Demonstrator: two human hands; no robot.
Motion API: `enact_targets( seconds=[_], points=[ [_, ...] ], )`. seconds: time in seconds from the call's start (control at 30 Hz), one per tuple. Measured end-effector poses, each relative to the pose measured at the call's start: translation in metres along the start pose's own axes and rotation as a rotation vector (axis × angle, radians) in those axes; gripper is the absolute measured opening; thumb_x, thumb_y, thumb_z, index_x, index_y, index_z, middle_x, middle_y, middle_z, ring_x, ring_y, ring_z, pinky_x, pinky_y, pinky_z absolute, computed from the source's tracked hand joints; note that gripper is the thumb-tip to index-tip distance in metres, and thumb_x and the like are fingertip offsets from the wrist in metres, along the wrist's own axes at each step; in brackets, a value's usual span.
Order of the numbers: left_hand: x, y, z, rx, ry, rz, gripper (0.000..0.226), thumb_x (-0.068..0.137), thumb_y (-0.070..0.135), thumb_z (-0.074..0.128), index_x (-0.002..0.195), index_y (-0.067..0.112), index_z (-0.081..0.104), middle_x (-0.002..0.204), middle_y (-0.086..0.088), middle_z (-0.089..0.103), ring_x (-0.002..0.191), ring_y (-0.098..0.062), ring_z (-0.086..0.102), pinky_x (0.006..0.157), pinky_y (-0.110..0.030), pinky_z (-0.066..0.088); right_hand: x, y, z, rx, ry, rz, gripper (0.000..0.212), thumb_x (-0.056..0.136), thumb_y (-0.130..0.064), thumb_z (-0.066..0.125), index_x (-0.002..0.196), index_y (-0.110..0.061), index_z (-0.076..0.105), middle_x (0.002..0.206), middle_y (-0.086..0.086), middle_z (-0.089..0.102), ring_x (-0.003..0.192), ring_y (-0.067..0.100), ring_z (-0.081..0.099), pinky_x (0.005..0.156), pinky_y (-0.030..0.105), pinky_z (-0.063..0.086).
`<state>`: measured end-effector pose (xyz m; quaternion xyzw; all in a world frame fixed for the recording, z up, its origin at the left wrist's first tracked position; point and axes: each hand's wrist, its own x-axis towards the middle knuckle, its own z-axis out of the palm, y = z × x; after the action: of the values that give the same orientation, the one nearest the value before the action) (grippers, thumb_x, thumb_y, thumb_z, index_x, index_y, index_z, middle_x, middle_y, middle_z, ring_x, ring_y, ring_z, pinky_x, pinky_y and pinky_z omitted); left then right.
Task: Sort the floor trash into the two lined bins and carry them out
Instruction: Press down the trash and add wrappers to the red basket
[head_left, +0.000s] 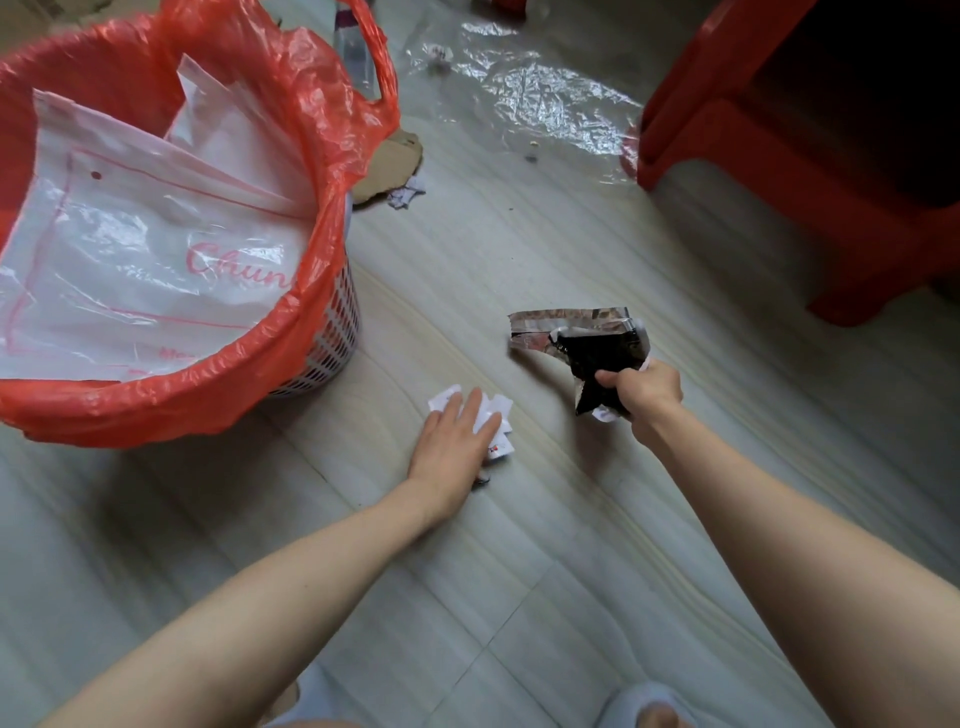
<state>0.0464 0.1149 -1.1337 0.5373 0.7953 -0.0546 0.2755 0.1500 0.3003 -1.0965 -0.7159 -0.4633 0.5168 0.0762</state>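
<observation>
A white basket bin (332, 332) lined with a red bag (311, 171) stands at the left, holding white plastic bags (156, 249). My right hand (644, 392) grips a crumpled black and silver foil wrapper (576, 343) just above the floor. My left hand (457, 441) lies with straight fingers on a crumpled white paper (496, 415) on the floor in front of the bin. Only one bin is in view.
A torn cardboard piece (389, 166) and a small paper scrap (408, 192) lie behind the bin. A clear plastic sheet (530, 98) is spread at the back. Part of a plastic bottle (356, 52) shows behind the red bag. A red plastic stool (779, 171) stands at the right.
</observation>
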Motion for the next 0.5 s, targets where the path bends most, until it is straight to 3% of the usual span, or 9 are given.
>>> enact_targets(
  seconds=[0.1, 0.17, 0.23, 0.3, 0.4, 0.5],
  points=[
    [-0.003, 0.003, 0.005, -0.034, 0.056, 0.102, 0.041, 0.099, 0.014, 0.033, 0.139, 0.019, 0.031, 0.157, -0.006, 0.007, 0.144, -0.028, 0.01, 0.109, -0.036, 0.019, 0.0, 0.0, -0.002, 0.011, 0.0, -0.001, 0.03, 0.077, 0.005, 0.066, 0.061, -0.018, 0.052, 0.082, 0.011, 0.061, 0.083, 0.031, 0.062, 0.084, 0.05, 0.055],
    [-0.007, 0.001, 0.006, -0.064, 0.115, 0.2, 0.035, 0.095, 0.015, 0.03, 0.127, 0.016, 0.044, 0.151, -0.008, 0.026, 0.137, -0.029, 0.027, 0.102, -0.036, 0.03, 0.0, 0.0, -0.002, 0.018, 0.001, -0.005, 0.03, 0.076, 0.005, 0.066, 0.062, -0.018, 0.052, 0.083, 0.013, 0.062, 0.085, 0.034, 0.064, 0.084, 0.052, 0.054],
    [-0.008, -0.002, 0.009, -0.087, 0.193, 0.286, 0.023, 0.087, 0.015, 0.038, 0.102, 0.015, 0.055, 0.126, -0.009, 0.054, 0.112, -0.032, 0.053, 0.082, -0.034, 0.047, -0.003, 0.001, -0.004, 0.009, -0.008, -0.006, 0.03, 0.077, 0.005, 0.066, 0.062, -0.017, 0.051, 0.083, 0.013, 0.062, 0.083, 0.034, 0.063, 0.081, 0.052, 0.055],
    [-0.009, -0.005, 0.012, -0.142, 0.242, 0.289, 0.01, 0.08, 0.016, 0.046, 0.083, 0.014, 0.055, 0.101, -0.007, 0.06, 0.091, -0.03, 0.058, 0.066, -0.03, 0.049, -0.004, 0.002, -0.006, -0.002, -0.029, -0.008, 0.029, 0.078, 0.006, 0.065, 0.063, -0.016, 0.051, 0.081, 0.012, 0.061, 0.076, 0.032, 0.061, 0.073, 0.049, 0.056],
    [-0.012, -0.002, 0.002, -0.271, 0.137, 0.174, 0.016, 0.084, 0.007, 0.046, 0.095, 0.011, 0.058, 0.101, -0.007, 0.052, 0.091, -0.023, 0.046, 0.069, -0.03, 0.038, -0.01, 0.0, -0.008, 0.009, -0.058, -0.023, 0.028, 0.079, 0.007, 0.063, 0.065, -0.015, 0.051, 0.081, 0.015, 0.062, 0.068, 0.031, 0.058, 0.053, 0.037, 0.054],
    [-0.014, 0.0, -0.009, -0.355, 0.093, 0.106, 0.042, 0.07, -0.009, 0.049, 0.103, 0.013, 0.063, 0.103, -0.008, 0.053, 0.09, -0.023, 0.052, 0.072, -0.031, 0.043, -0.017, -0.008, -0.01, 0.031, -0.059, -0.066, 0.023, 0.079, 0.006, 0.063, 0.07, -0.013, 0.053, 0.087, 0.016, 0.062, 0.07, 0.033, 0.06, 0.056, 0.04, 0.054]
  ],
)
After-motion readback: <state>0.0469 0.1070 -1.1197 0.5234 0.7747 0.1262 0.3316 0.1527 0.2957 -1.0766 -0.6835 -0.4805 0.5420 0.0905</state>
